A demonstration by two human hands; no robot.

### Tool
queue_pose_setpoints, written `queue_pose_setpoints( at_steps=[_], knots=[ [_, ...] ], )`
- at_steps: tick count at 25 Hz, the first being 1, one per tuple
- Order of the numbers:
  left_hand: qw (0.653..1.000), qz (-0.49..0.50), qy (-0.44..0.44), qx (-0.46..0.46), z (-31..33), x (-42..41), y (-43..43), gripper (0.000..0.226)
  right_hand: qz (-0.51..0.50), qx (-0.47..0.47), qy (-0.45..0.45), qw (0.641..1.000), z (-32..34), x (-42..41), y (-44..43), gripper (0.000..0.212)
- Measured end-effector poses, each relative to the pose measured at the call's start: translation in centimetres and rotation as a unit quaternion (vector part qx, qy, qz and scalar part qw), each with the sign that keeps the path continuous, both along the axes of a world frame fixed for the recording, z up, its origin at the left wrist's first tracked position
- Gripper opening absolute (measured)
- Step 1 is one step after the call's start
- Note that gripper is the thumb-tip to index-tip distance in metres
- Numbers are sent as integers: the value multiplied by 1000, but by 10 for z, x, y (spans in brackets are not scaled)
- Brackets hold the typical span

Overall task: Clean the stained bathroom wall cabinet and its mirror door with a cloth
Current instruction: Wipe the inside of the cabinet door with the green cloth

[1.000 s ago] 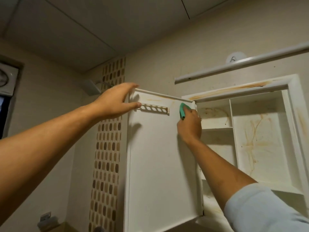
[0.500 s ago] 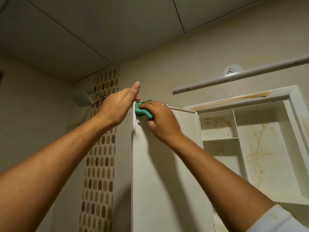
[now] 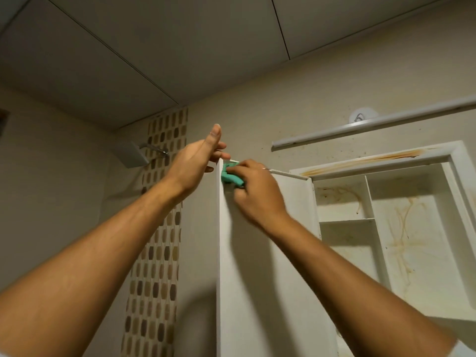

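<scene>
While the left hand [image 3: 192,163], fingers straight, meets the door's [image 3: 260,274] top corner, the right hand [image 3: 258,194] grips one green cloth [image 3: 228,177] against that corner, beside the one stained open cabinet [image 3: 417,253].

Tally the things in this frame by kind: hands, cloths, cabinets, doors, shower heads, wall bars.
Hands: 2, left hand and right hand
Cloths: 1, green cloth
Cabinets: 1, wall cabinet
Doors: 1, cabinet door
Shower heads: 1, shower head
Wall bars: 1, white wall bar
Total: 7
</scene>
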State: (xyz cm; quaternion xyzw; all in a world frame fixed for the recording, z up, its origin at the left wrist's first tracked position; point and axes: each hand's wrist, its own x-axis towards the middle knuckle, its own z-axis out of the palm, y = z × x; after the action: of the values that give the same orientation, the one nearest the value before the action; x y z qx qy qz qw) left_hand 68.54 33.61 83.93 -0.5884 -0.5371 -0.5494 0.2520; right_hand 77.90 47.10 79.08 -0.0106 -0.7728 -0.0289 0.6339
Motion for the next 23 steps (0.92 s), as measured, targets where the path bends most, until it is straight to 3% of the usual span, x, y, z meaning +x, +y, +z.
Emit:
queue_pose_setpoints(
  at_steps=[2,6,8,11,13,15,17,21,23],
  knots=[
    [1000,-2,-6,9,-1,0,2,86,14,55,-26,998,3,16,19,42],
    [1000,19,10,0,-1,5,-2,89,-126,-115,13,985,21,28,39,21],
    [999,35,23,-5,-3,5,-2,88,-104,-83,14,991,28,10,-3,18],
    [1000,23,15,-7,-5,3,0,87,6,-14,-18,1000,17,9,-20,19],
    [1000,10,7,-11,-3,3,-1,82,-78,-16,-17,997,13,28,17,21],
    [1000,11,1,-23,-1,5,-2,76,-157,-116,-13,981,10,41,44,17],
    [999,18,8,-26,-2,7,-2,77,-130,-167,3,977,17,29,31,13],
    [1000,4,-12,-23,-4,9,-2,85,10,-25,-23,999,18,9,-32,16],
    [999,-2,-27,-29,-3,10,-4,88,-19,6,-29,999,12,20,-14,13]
  ],
)
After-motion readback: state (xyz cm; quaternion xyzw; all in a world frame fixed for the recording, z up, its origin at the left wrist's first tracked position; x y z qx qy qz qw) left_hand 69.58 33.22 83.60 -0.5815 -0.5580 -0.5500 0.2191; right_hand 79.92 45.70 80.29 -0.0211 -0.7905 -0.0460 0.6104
